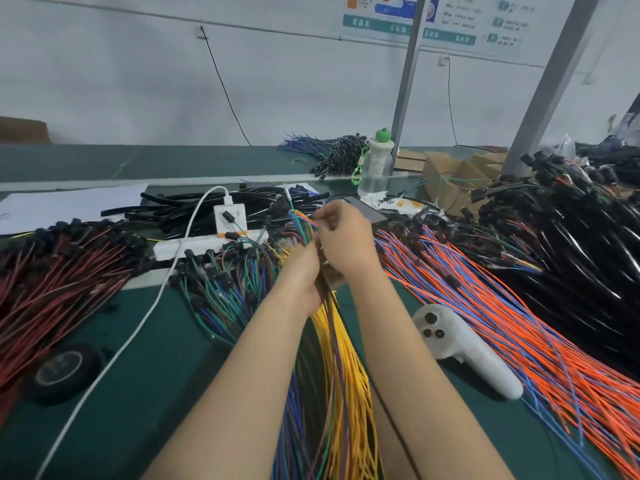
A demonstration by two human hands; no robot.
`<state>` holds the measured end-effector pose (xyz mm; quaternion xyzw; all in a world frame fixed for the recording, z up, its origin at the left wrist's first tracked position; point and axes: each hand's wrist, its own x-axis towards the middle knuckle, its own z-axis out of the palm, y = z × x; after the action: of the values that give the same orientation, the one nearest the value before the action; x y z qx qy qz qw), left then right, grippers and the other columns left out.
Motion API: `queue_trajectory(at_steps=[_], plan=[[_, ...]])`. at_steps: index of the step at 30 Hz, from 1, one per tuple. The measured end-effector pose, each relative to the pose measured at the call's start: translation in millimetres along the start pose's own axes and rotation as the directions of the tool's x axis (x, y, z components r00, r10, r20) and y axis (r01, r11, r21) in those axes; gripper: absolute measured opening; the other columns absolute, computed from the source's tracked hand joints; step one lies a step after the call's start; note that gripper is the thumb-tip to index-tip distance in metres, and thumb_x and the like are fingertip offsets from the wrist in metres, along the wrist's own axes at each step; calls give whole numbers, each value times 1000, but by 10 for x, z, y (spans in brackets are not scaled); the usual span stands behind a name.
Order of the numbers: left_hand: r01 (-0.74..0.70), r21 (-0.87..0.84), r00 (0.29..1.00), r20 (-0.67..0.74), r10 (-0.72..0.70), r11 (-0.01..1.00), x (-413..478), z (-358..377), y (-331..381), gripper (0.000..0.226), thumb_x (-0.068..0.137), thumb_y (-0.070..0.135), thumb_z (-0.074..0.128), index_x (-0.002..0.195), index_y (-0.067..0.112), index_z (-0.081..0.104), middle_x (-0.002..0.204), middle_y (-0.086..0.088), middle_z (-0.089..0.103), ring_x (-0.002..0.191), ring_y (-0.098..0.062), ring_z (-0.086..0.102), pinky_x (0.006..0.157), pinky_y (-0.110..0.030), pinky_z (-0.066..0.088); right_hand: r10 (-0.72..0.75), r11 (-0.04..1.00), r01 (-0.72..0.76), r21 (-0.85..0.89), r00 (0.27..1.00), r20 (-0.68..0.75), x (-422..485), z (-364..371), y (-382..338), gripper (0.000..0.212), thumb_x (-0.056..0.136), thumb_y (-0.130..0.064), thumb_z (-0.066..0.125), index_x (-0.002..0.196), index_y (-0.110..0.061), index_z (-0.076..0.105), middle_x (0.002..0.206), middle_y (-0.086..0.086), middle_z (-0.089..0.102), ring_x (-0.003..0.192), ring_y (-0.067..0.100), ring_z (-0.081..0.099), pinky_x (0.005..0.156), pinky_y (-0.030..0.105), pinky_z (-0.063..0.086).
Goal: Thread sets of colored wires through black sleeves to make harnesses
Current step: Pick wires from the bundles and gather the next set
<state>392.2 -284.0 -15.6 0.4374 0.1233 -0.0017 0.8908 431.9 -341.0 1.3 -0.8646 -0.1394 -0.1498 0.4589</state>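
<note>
Gripped dead centre by left hand (304, 268), fingers curled round: slim bunch of multicoloured insulated wires (300, 221). Pinched at fanned upper tips by right hand (346, 237). Heaped at 10 o'clock from hands: glossy black tubular sleeves (194, 211).

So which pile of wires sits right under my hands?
The yellow pile, under the left hand and right hand; the red pile sits far left, the orange-and-blue pile far right.
</note>
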Motion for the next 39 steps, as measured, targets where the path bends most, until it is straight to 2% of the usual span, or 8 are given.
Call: queue_trajectory(at_steps=[6,11,15,20,24,29,34,39], plan=[[-209,303,951,-157,265,930,-110,-184,308,30,103,20,38,75,13,47,39,5,44,30,-7,37,37,-16,29,-28,1000,28,2,991,134,-134,-112,-386,26,97,-18,51,117,-3,60,113,10,66,105,23,60,91,29,42],[-388,105,891,-211,402,916,-296,-389,829,33,104,21,29,75,15,43,37,9,47,34,-5,47,41,-15,37,64,975,-177,131,796,602,-631,-249,-586,49,101,-41,37,89,0,61,68,5,65,55,13,61,57,22,49],[-428,88,884,-164,437,899,-510,-462,883,31,105,18,26,84,7,46,43,1,59,40,-10,60,41,-18,47,-143,990,135,51,883,446,-807,33,-820,46,103,-26,41,58,-16,45,45,-9,50,44,1,48,48,18,34],[-335,207,937,-29,348,919,-721,-649,856,32,105,23,28,85,7,49,50,-4,65,60,-19,67,59,-21,53,-108,949,225,-220,890,443,-842,240,-946,36,104,-25,35,109,-3,62,118,21,62,109,36,57,81,33,41],[-348,434,916,-34,400,831,-861,-771,907,31,104,24,32,80,12,46,50,-3,65,71,-19,67,73,-29,52,-81,974,-54,220,823,562,-1015,237,-1016,32,105,-29,34,123,-14,56,114,12,65,103,26,63,83,30,46],[-348,839,891,156,427,418,-1104,-674,1131,56,101,46,25,71,15,59,83,-12,72,53,-14,57,38,-15,33,-102,426,-583,692,729,677,-1228,291,-1039,39,103,-40,35,74,-16,45,49,-4,35,35,6,37,37,17,35],[-263,579,961,226,158,772,-1259,-515,956,52,98,56,22,81,21,56,54,6,55,43,-9,49,53,-24,40,143,101,-299,949,948,284,-952,181,-1246,46,100,-45,39,60,-22,40,40,-10,29,29,3,22,34,11,13],[-174,706,943,321,-91,687,-1328,-721,792,46,101,48,26,93,12,54,57,2,56,34,-4,34,35,-13,26,209,-89,-109,990,970,125,-641,-117,-1125,47,102,-47,30,64,-20,34,40,-10,19,30,4,14,29,15,9]])
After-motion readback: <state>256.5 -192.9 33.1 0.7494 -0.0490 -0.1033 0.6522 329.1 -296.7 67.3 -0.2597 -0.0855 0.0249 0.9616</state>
